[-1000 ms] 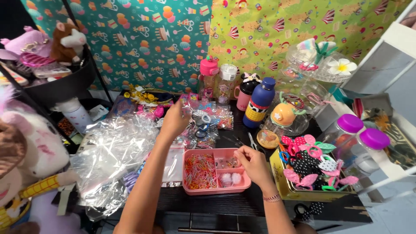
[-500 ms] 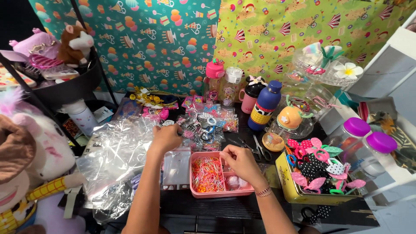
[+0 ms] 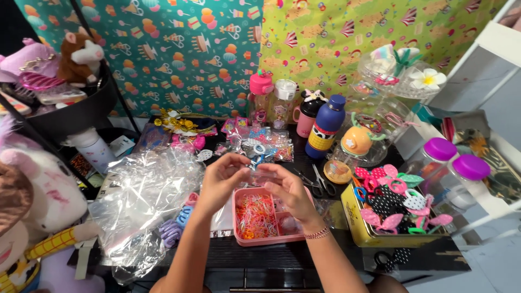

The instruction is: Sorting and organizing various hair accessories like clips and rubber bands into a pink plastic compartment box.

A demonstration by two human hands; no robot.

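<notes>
A small clear plastic bag (image 3: 259, 174) is pinched between both hands above the pink tray (image 3: 271, 240), in the middle of the table (image 3: 271, 260). It is see-through and crinkled; what it holds is too small to tell. The left hand (image 3: 223, 179) grips its left edge with fingers (image 3: 239, 160) curled in, and the right hand (image 3: 287, 187) grips the right edge, fingers bent around it.

The pink tray sits just below the hands, with two compartments in view: the left one full of small coloured rubber bands (image 3: 255, 214), the right one partly hidden by the right hand. To the left lies a large heap of crumpled clear wrapping (image 3: 144, 203), with purple hair clips (image 3: 173, 230) at its edge. Scissors (image 3: 320, 182) lie just right of the hands. Farther right stands a yellow tin (image 3: 361, 230) heaped with bows and hair clips. Behind the hands is a scatter of small packets (image 3: 260, 144), and behind that a row of four bottles: a pink-capped one (image 3: 260, 97), a clear one (image 3: 283, 103), a pink and black one (image 3: 308, 114) and a blue one (image 3: 326, 127). Two jars with purple lids (image 3: 453, 160) stand at the far right. At the left edge sit plush toys (image 3: 38, 184).
</notes>
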